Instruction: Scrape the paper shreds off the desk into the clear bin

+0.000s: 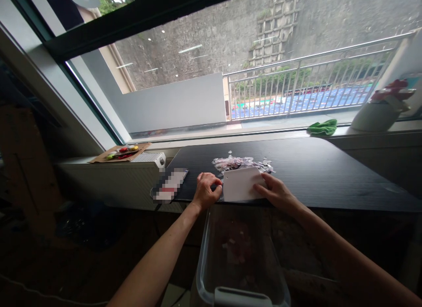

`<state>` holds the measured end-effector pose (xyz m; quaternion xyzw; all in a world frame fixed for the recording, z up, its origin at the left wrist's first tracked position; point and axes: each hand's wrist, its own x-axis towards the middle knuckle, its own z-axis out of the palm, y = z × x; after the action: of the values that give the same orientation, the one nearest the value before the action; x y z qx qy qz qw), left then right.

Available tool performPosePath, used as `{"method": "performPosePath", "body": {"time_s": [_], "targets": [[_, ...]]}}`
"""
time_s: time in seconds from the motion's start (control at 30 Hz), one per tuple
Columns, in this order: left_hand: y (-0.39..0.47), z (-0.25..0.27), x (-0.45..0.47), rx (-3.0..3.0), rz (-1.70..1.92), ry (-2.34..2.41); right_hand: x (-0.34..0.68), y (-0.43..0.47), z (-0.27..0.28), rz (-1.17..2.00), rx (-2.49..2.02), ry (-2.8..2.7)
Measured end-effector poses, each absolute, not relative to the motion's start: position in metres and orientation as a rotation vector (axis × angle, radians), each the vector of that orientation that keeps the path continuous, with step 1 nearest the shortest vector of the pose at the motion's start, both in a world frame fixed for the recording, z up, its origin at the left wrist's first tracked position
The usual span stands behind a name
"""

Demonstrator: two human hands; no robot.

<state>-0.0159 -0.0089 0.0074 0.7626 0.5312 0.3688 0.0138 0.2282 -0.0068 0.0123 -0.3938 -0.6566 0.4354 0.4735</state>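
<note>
My right hand (275,190) grips the right side of a flat white rectangular card (240,186), thumb on its face. The card has rounded corners and a small hole at its upper left, and it stands tilted at the table's near edge. Just left of the card, my left hand (208,189) has its fingers curled and pinched together; whatever they hold, if anything, is too small to make out. A pile of small pale flakes (235,162) lies on the black table behind the card, partly hidden by it.
Below the black table's (316,175) near edge stands a clear plastic bin (202,272) with some pale bits inside. A phone-like blurred object (169,186) lies at the table's left end. Beyond are a radiator (112,179), a green cloth (323,127) and a window.
</note>
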Motion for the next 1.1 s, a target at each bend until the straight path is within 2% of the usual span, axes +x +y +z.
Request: {"method": "performPosePath", "body": {"time_s": [0.3, 0.57, 0.77, 1.1], "targets": [[0.0, 0.001, -0.02, 2.162, 1.404, 1.889, 0.234, 0.012, 0.015, 0.776, -1.238, -1.369], [0.0, 0.001, -0.017, 2.231, 1.287, 1.92, 0.233, 0.02, 0.01, 0.457, -1.291, -1.518], [-0.002, 0.001, -0.014, 2.345, 1.138, 1.904, 0.234, 0.015, 0.007, 0.424, -1.287, -1.571], [-0.002, 0.0, -0.015, 2.366, 1.138, 1.878, 0.234, 0.013, 0.007, 0.491, -1.29, -1.568]]}}
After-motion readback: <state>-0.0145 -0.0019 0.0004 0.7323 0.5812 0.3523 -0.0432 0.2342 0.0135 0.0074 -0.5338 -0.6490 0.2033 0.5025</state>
